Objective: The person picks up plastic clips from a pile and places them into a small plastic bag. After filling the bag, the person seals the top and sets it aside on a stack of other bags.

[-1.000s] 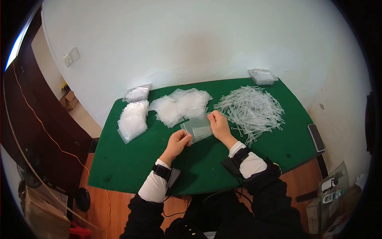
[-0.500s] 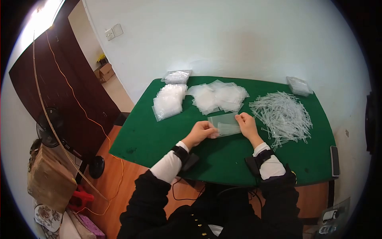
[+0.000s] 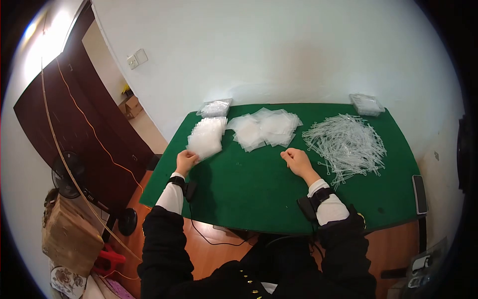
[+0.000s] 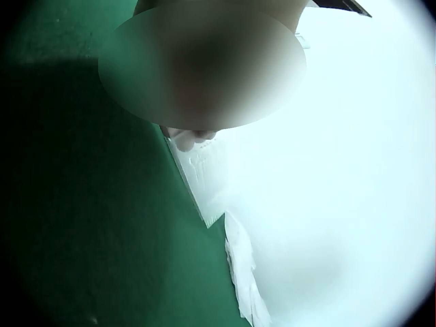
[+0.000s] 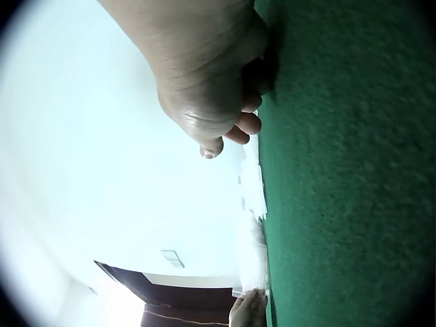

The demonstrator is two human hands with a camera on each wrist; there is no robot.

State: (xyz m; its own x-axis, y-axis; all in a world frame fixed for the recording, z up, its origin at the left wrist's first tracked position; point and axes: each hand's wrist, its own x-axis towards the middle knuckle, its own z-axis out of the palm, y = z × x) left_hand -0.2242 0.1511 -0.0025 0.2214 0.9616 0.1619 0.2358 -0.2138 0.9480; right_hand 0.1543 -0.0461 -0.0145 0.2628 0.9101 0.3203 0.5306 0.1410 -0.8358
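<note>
At the near edge of a fanned stack of filled clear zip bags (image 3: 205,138), my left hand (image 3: 186,162) pinches a zip bag (image 4: 204,178). In the left wrist view its fingertips lie on that bag, and a blurred patch hides most of the hand. My right hand (image 3: 297,162) holds nothing, its fingers loosely curled, low over the green tabletop (image 3: 244,199). Behind it lie loose flat zip bags (image 3: 266,129). To its right spreads a heap of thin clear plastic sticks with looped ends (image 3: 346,147).
One packed bundle (image 3: 215,107) sits at the back left, another bundle (image 3: 367,104) at the back right, both by the wall. A phone (image 3: 419,194) lies at the table's right edge. A cable (image 3: 214,240) hangs below the left wrist.
Both hands held a bag of sticks between them. The left hand has carried it left to the stack of filled bags; the right hand has let go and stays near the middle.
</note>
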